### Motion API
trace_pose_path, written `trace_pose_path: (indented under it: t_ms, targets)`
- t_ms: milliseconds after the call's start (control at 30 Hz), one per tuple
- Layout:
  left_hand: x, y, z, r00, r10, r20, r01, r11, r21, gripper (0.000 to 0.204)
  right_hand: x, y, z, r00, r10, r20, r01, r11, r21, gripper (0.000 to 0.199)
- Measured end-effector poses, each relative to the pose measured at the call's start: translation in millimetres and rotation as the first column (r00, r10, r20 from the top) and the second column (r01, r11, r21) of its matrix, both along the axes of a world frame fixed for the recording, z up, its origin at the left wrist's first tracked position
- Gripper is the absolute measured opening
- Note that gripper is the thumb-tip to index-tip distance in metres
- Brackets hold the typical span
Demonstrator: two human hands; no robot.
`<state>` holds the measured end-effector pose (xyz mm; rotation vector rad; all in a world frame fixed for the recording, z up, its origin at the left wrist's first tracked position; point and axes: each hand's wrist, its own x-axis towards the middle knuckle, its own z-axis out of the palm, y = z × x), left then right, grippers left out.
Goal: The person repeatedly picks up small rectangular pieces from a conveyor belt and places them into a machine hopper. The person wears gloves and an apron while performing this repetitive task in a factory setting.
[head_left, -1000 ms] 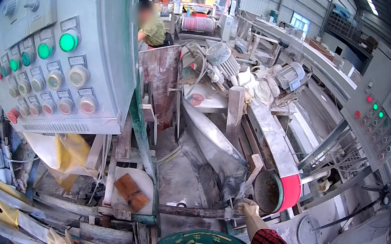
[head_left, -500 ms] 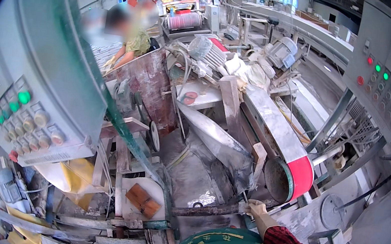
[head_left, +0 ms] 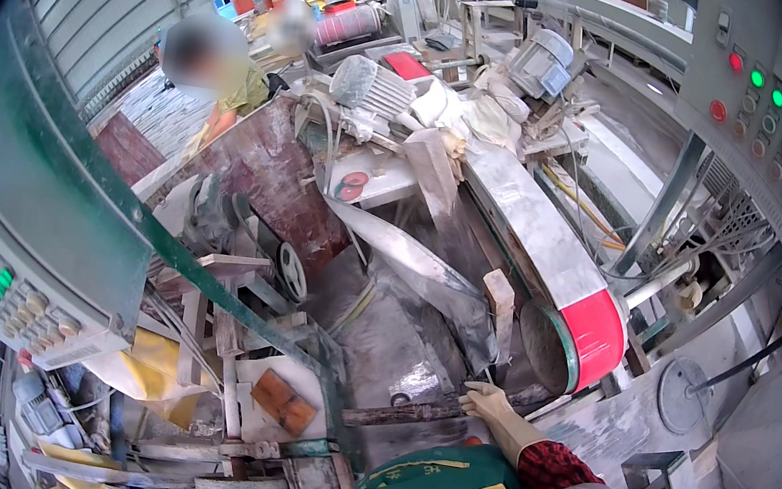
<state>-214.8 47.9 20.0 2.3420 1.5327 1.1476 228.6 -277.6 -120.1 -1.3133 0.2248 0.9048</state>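
My right hand, in a cream glove with a red-and-black checked cuff, reaches in from the lower right. Its fingers point left, stretched out over the edge of a worn, dusty beam. I see nothing held in it; whether the fingertips touch the beam, I cannot tell. Just beyond the hand is the rounded end of a belt sander with a red band. A crumpled grey sheet hangs to its left, beside a short wooden block. My left hand is out of sight.
Control cabinets with lit buttons stand left and right. A green bar slants across the left side. An orange-brown block lies on a pale board. Motors sit beyond the belt. Another person works at the far left.
The view has shifted, so the left cabinet sits lower and further left. My right hand's fingers have moved left and straightened; a thin rod seen by them earlier no longer shows there.
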Motion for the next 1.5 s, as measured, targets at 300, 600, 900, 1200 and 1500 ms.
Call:
trace_pose_path:
  t_ms: [300, 600, 900, 1200, 1500]
  targets:
    - [245, -62, 25, 0.635, -0.586, 0.503, 0.771, 0.518, -0.369, 0.06, 31, 30, 56, 0.98, 0.198, 0.004, -0.194, 0.956, 0.221, 0.041]
    - [428, -210, 110, -0.059, -0.995, 0.083, 0.983, -0.072, -0.17, 0.064, 20, -1, 167, 0.792, -0.374, 0.483, 0.216, 0.911, 0.352, 0.063]
    - [434, -184, 71, 0.049, -0.997, 0.052, 0.932, 0.027, -0.363, 0.058, 111, -121, 118, 0.394, -0.721, 0.569, 0.78, 0.591, 0.208, 0.08]
    - [371, -106, 19, 0.407, -0.91, 0.084, 0.721, 0.263, -0.641, 0.053, 150, -135, 77, 0.46, -0.499, 0.735, 0.825, 0.547, -0.145, 0.082]
    - [353, -87, 3, 0.474, -0.869, 0.141, 0.638, 0.228, -0.735, 0.051, 145, -137, 147, 0.942, -0.193, 0.274, 0.333, 0.637, -0.695, 0.082]
